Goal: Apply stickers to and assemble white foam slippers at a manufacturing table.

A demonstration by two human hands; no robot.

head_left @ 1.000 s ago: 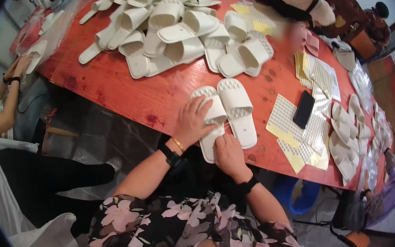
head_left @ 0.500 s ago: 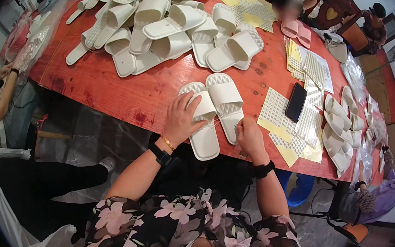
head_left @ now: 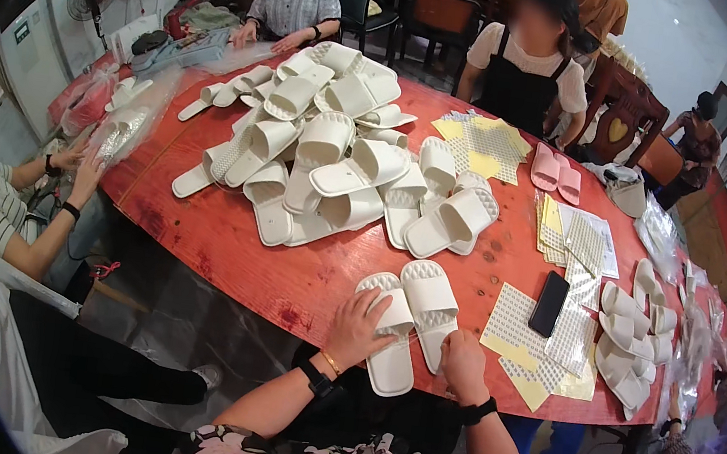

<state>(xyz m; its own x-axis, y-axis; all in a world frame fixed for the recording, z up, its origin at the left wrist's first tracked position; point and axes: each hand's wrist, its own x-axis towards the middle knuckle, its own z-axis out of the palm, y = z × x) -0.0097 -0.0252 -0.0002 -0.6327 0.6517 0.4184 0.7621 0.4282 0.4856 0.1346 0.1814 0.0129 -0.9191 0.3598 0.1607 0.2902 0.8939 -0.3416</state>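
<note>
White slippers [head_left: 411, 319] under both hands, black phone [head_left: 548, 303] just beside.

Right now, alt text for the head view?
A person's left hand and right hand rest on a pair of white slippers at the near edge of a red table. A heap of white slippers, sheets of small stickers and a black phone lie beyond.

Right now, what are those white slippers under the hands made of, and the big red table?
The pair of white slippers looks like soft moulded foam or rubber: matte, one-piece, with dotted tread on the soles. The left hand and right hand rest on them. The red table seems to be lacquered wood; it is glossy, with worn dark chips along its edge.
</note>
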